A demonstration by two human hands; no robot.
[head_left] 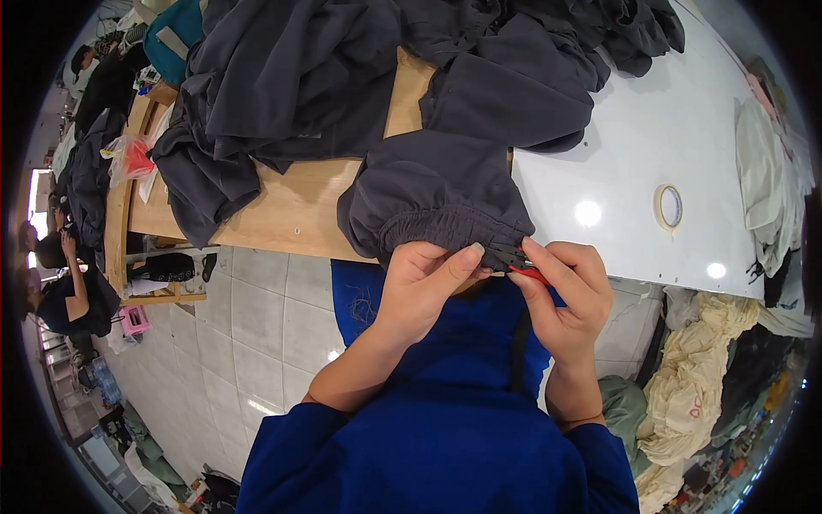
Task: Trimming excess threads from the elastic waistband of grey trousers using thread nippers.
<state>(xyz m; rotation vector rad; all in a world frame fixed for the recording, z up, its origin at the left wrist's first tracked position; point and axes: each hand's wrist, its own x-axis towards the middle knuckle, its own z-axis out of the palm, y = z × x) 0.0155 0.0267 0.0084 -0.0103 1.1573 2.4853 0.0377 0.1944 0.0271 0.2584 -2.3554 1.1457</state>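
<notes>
A dark grey garment (441, 171) lies over the table's near edge, its gathered elastic band turned toward me. My left hand (418, 289) is closed on that band, the thumb lying along its edge. Between the thumb and fingers of my right hand (569, 295) is a pair of small red-handled thread snips (529, 271). Their dark blades point left and lie against the right end of the band, close to my left thumb. The blade tips are hard to make out against the dark cloth.
Piles of dark grey garments (291, 77) cover the wooden tabletop (295, 206) further back. On the white tabletop (634, 171) at right rests a roll of tape (668, 207). Cream cloth bundles (689, 385) stand low at right. Another person (75, 295) sits at far left.
</notes>
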